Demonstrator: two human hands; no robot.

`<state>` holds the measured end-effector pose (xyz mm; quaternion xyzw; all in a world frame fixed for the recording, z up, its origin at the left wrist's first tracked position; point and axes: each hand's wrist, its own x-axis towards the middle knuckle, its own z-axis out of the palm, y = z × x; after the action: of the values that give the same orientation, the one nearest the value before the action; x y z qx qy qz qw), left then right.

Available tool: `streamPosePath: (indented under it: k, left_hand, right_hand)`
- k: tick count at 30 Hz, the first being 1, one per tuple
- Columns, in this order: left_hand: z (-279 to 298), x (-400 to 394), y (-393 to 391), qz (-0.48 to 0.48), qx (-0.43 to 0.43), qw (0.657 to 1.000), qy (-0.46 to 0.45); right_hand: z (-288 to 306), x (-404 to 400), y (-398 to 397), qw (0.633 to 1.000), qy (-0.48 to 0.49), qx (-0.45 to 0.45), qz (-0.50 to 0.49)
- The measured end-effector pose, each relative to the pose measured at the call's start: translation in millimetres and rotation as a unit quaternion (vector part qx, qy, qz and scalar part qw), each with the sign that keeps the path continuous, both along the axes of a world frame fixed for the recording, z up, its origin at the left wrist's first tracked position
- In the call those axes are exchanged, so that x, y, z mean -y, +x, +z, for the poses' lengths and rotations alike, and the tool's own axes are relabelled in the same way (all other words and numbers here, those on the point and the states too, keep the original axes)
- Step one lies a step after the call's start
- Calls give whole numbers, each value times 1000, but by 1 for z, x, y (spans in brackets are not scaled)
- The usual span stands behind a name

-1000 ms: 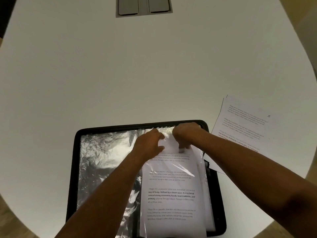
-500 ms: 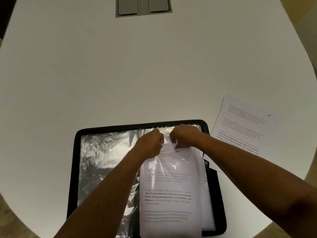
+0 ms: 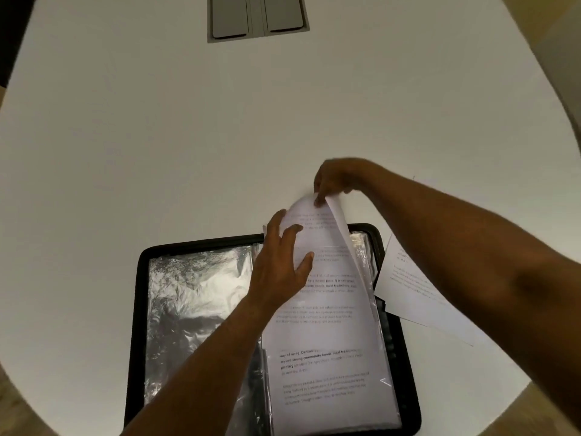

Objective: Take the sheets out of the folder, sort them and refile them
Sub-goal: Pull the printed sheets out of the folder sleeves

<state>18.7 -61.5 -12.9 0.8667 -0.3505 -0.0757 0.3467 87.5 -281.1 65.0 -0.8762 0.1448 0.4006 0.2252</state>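
A black folder point(image 3: 138, 294) lies open on the white table, with crinkled clear plastic sleeves point(image 3: 195, 297) on its left side. A printed sheet point(image 3: 327, 309) sticks partly out of the right-hand sleeve, its top end lifted past the folder's far edge. My right hand point(image 3: 336, 177) pinches that top edge. My left hand point(image 3: 279, 259) lies with spread fingers on the sheet and sleeve near the folder's spine. A loose pile of printed sheets point(image 3: 412, 287) lies on the table right of the folder, partly under my right forearm.
The white table point(image 3: 157, 136) has a rounded edge at the left and right. A grey cable hatch point(image 3: 257, 15) is set into it at the far middle. Wooden floor shows at the lower corners.
My right hand has pulled the sheet's top edge up and away, out past the folder's far edge. My left hand has let go of the sleeve opening and spread flat.
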Motion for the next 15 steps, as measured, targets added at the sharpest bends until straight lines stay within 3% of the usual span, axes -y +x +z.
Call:
streamPosePath:
  k: [4, 8, 12, 15]
  left_hand:
    - [2, 8, -7, 6, 15, 999, -29]
    - [-9, 7, -10, -2, 31, 1000, -2]
    - [-32, 0, -10, -68, 16, 991, 110]
    - [-40, 0, -10, -119, -19, 966, 227]
  right_hand:
    - [37, 25, 27, 992, 42, 53, -102]
    - [98, 64, 22, 973, 64, 161, -150]
    - [129, 115, -11, 953, -11, 264, -150]
    - [132, 154, -42, 935, 13, 293, -198]
